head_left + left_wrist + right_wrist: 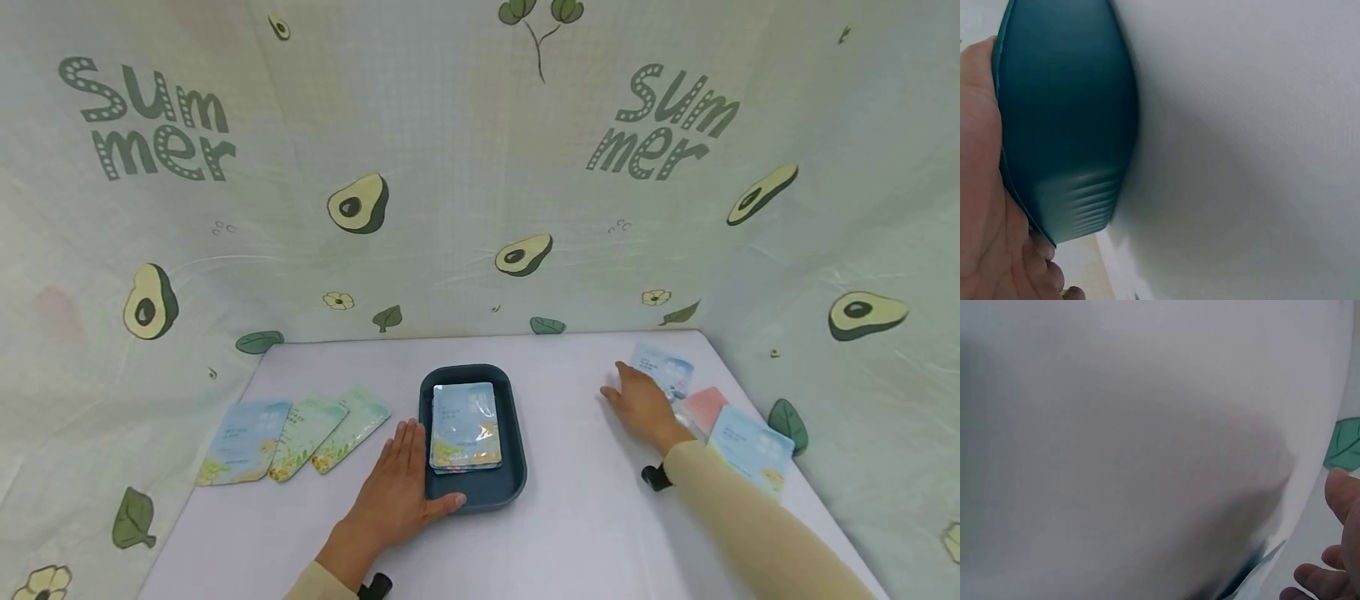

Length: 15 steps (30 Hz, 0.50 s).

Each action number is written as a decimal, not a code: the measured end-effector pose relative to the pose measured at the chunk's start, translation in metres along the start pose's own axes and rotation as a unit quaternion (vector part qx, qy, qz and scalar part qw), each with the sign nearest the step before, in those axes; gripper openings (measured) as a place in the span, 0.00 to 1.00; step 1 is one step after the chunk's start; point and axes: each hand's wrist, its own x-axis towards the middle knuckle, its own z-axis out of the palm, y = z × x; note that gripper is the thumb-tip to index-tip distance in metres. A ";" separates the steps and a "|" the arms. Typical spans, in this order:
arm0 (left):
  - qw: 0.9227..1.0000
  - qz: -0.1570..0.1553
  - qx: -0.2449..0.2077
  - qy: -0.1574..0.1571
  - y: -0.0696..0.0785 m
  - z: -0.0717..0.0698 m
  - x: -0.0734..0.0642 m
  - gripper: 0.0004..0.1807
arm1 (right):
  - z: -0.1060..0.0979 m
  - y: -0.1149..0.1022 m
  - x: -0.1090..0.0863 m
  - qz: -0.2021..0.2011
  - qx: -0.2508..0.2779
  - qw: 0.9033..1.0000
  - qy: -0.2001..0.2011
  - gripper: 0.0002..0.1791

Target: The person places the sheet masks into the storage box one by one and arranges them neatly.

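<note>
My left hand [397,479] lies with straight fingers along the left rim of a dark blue tray [513,467], its thumb at the near corner. In the left wrist view the palm is against the outside edge of the tray [1066,112]. A short stack of glossy blue sachets [465,425] lies in the tray. My right hand [645,408] reaches to the far right of the table, over a light blue sachet [663,368], partly hidden beneath it. In the right wrist view the thumb and fingers [1319,581] are apart, with nothing seen between them.
Beside the right forearm lie a pink sachet [705,407] and another blue sachet [750,450]. On the left, a blue sachet [243,442] overlaps two green sachets [303,433], fanned out. A patterned cloth [435,283] hangs behind the white table [573,517].
</note>
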 end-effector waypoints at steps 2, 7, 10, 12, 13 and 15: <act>1.000 0.002 0.008 0.001 -0.001 0.001 0.000 0.70 | -0.003 0.015 -0.006 0.009 -0.022 1.000 -0.018 0.42; 1.000 0.003 0.006 0.001 -0.002 0.003 -0.001 0.70 | -0.006 0.042 -0.019 0.053 -0.046 0.996 -0.046 0.52; 1.000 0.003 0.004 0.003 -0.002 0.002 -0.001 0.70 | -0.005 0.052 -0.022 0.067 -0.052 0.995 -0.054 0.55; 1.000 0.002 0.001 0.004 -0.002 0.002 0.000 0.69 | -0.003 0.055 -0.024 0.066 -0.054 0.995 -0.061 0.55; 1.000 0.002 0.001 0.004 -0.001 0.001 0.000 0.69 | -0.002 0.055 -0.024 0.064 -0.056 0.994 -0.065 0.55; 1.000 0.000 -0.002 0.003 -0.001 0.001 0.000 0.69 | 0.001 0.052 -0.024 0.053 -0.058 0.994 -0.076 0.55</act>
